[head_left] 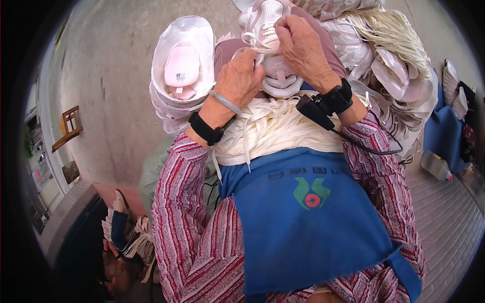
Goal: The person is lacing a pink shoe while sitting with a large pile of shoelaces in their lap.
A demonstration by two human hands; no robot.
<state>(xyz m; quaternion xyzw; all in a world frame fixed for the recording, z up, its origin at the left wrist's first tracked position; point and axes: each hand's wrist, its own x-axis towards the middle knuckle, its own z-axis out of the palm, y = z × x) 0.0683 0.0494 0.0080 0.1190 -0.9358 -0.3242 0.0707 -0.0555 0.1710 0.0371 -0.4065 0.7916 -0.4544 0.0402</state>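
A pale pink and white sneaker [277, 65] rests on my lap, its toe pointing away from me. My left hand [237, 78] is closed by the left side of the sneaker, with a cream shoelace [263, 50] at its fingertips. Over the sneaker's right side, my right hand [301, 49] pinches the lace too. The lace loops across the eyelets between both hands; the exact fingertip grip is partly hidden. A thick bundle of cream laces [283, 126] lies across my lap, between the sneaker and my blue apron [303, 227].
White and pink shoe parts are stacked at the left, an insole [181, 68] on top. More shoe uppers [394, 81] and a hank of laces [399, 33] pile up at the right. Farther right stands a plastic bottle [437, 165]. Another person's hand [113, 250] shows at lower left.
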